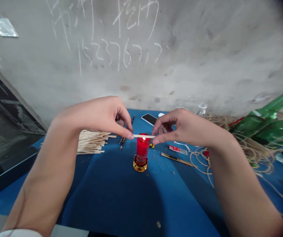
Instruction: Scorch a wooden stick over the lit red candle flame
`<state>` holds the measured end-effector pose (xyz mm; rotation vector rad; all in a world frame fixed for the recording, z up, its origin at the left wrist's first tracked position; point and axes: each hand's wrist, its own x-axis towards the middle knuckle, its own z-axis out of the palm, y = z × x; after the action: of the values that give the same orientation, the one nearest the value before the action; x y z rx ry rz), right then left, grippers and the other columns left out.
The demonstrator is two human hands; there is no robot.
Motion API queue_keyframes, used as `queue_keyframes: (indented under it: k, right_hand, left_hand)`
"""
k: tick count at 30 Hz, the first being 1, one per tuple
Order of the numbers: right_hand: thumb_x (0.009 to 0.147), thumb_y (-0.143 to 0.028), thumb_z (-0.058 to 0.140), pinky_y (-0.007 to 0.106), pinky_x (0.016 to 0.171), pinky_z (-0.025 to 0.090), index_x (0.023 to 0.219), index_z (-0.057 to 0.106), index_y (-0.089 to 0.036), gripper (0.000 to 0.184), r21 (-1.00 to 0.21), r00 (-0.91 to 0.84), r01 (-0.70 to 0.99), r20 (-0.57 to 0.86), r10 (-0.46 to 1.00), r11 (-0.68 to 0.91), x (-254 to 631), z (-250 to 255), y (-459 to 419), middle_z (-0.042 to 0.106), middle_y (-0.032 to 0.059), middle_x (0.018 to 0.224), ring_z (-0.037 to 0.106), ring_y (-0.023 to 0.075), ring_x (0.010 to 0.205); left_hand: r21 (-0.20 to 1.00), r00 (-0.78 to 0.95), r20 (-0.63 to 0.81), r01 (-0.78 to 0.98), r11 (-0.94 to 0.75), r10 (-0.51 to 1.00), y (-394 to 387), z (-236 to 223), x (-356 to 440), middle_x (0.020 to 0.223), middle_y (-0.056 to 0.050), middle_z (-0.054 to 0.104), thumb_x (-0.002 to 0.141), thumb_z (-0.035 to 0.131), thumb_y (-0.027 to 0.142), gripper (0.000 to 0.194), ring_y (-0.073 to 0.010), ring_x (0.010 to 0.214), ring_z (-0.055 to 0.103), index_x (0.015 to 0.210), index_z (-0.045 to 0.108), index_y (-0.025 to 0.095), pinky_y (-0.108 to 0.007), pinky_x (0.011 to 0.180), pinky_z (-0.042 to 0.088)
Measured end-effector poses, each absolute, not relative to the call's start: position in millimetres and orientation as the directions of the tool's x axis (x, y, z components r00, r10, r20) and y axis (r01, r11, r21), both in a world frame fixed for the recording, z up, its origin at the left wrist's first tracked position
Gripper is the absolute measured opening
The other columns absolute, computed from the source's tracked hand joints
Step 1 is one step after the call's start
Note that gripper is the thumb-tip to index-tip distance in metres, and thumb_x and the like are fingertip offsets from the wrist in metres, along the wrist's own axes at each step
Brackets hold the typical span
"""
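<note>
A thin pale wooden stick [143,136] lies level across the top of a lit red candle [141,151], its middle at the small flame. My left hand [109,115] pinches the stick's left end between thumb and fingertips. At the other end, my right hand [174,126] grips it the same way. The candle stands upright on a gold base [140,165]. Just past my left hand lie several dark-scorched sticks [123,143], partly hidden. A pile of plain wooden sticks [89,142] rests beneath my left wrist.
Right of the candle are a stick with a dark middle [176,159] and a red-and-clear lighter [178,150]. A phone [149,119] lies behind. Tangled twine [257,158] and green bottles [259,120] crowd the blue table's [116,197] right side, before a grey wall [141,82].
</note>
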<state>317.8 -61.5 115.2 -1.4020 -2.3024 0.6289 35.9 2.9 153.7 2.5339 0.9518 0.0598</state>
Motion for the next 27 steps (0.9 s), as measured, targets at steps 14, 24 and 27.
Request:
queue_keyframes:
  k: [14, 24, 27]
  right_hand:
    - [0.084, -0.071, 0.089, 0.033, 0.060, 0.041, 0.096, 0.088, -0.027, 0.046, -0.554, -0.441, 0.716, 0.113, 0.890, 0.425, 320.7, 114.1, -62.1, 0.074, 0.0006, 0.074, 0.062, 0.0160, 0.067]
    - [0.087, -0.070, 0.088, 0.033, 0.060, 0.042, 0.098, 0.089, -0.028, 0.043, -0.554, -0.444, 0.706, 0.141, 0.885, 0.442, 324.2, 113.2, -61.7, 0.073, -0.0005, 0.075, 0.060, 0.0152, 0.067]
    - [0.087, -0.070, 0.088, 0.034, 0.059, 0.041, 0.097, 0.089, -0.029, 0.043, -0.551, -0.442, 0.706, 0.148, 0.885, 0.444, 325.4, 112.8, -61.8, 0.071, -0.0007, 0.073, 0.057, 0.0152, 0.066]
  left_hand:
    - [0.383, 0.743, -0.082, 0.639, -0.667, 0.664, 5.3, 154.4, 31.9, 0.065, -0.001, 0.066, 0.083, 0.088, 0.063, 0.035, -0.0147, 0.060, 0.054, 0.094, 0.093, 0.030, -0.032, 0.061, 0.034]
    - [0.376, 0.756, 0.019, 0.601, -0.705, 0.655, -1.8, 159.4, 37.1, 0.090, -0.005, 0.079, 0.082, 0.089, 0.060, 0.044, -0.0192, 0.078, 0.066, 0.111, 0.090, 0.026, -0.030, 0.070, 0.047]
    - [0.384, 0.760, 0.013, 0.597, -0.705, 0.650, -2.3, 159.5, 37.2, 0.100, -0.006, 0.082, 0.084, 0.088, 0.059, 0.046, -0.0202, 0.085, 0.068, 0.117, 0.088, 0.026, -0.030, 0.074, 0.049]
